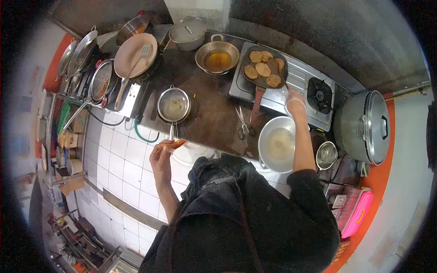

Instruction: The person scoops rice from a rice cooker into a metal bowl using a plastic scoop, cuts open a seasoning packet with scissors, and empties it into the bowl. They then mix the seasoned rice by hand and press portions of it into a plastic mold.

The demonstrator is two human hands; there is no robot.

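Pan (261,83) of browned patties (262,69) sits on the stove (295,68), its handle (257,105) pointing back toward the person. Left hand (161,157): fingers pinch a slim reddish-orange item (176,144), lying nearly crosswise, one end rightward. Right hand (296,103), over the stove's front edge: fingers blurred, spread or grip unclear. Stove markings are illegible.

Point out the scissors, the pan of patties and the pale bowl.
Scissors (244,123): head view, near the pivot.
Pan of patties (261,82): head view, bare lower surface.
Pale bowl (266,136): head view, inner wall.
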